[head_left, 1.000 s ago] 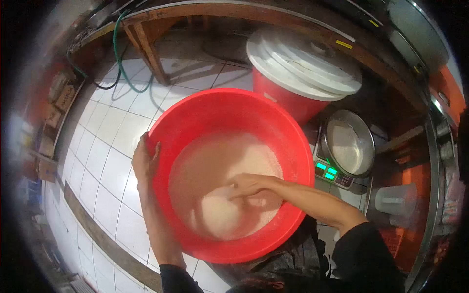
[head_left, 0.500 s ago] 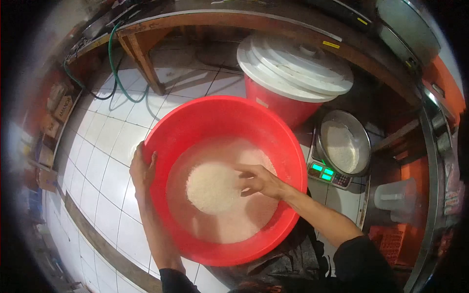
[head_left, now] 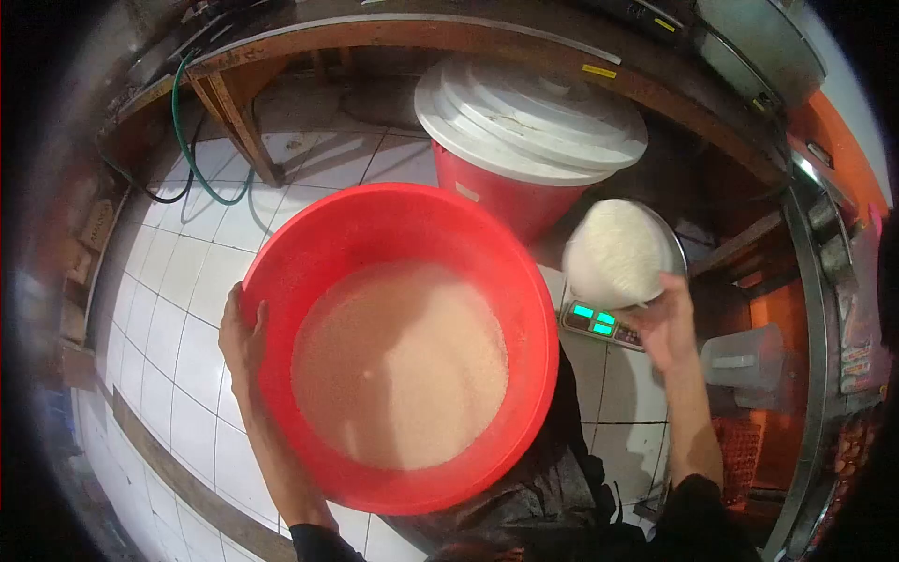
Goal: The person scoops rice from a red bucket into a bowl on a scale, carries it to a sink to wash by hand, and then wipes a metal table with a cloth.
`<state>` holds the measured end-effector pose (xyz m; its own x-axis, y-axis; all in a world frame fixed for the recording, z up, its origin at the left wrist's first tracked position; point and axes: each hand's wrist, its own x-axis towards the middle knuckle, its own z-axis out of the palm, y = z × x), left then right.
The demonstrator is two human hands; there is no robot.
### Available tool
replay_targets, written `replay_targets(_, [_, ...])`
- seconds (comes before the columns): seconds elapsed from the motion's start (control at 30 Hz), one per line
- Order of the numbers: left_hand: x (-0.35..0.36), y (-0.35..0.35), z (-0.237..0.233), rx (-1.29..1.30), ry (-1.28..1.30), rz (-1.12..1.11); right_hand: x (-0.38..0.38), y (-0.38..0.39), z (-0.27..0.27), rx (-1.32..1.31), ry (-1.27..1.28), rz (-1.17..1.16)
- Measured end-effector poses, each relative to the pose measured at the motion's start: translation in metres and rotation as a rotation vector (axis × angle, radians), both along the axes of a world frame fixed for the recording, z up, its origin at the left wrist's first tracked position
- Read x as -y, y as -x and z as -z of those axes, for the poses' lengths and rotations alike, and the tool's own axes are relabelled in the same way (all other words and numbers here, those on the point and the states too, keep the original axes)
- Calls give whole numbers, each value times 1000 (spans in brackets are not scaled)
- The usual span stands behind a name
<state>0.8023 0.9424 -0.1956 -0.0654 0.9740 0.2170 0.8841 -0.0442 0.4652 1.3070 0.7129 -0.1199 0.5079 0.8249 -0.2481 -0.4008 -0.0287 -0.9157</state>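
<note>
A large red tub (head_left: pixel 524 309) stands in front of me, with pale, fine grains (head_left: pixel 412 375) in its bottom. My left hand (head_left: pixel 243 328) is closed round the tub's left rim, thumb on the inner side. On the right, my right hand (head_left: pixel 667 328) grips a white scoop or bowl (head_left: pixel 585 281) by its near right edge. It is heaped with white grains (head_left: pixel 616 245); its handle, if any, is hidden. The scoop is over a metal bowl (head_left: pixel 676 245), which sits on a digital scale (head_left: pixel 599 320) with lit green displays. Most of the metal bowl is covered by the scoop.
Behind the tub stands a red bin (head_left: pixel 506 197) with a white lid (head_left: pixel 534 122), partly under a wooden table (head_left: pixel 393 36). A clear plastic jug (head_left: pixel 744 361) and a red crate (head_left: pixel 737 454) are at right. A green hose (head_left: pixel 178 122) hangs at the far left.
My right hand has lifted the filled white scoop out of the tub and carried it right, over the metal bowl. My left hand keeps its hold on the rim. The view has shifted slightly.
</note>
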Motion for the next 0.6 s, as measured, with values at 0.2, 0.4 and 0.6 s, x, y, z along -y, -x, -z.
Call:
replay_targets(0.2, [-1, 0, 4, 21, 1, -3, 10, -124, 39, 308, 201, 391])
replay_targets(0.4, [1, -3, -4, 10, -16, 17, -7, -187, 89, 1373, 633, 619])
replay_targets(0.6, [1, -4, -3, 38, -1, 13, 3, -188, 89, 1815, 583, 424])
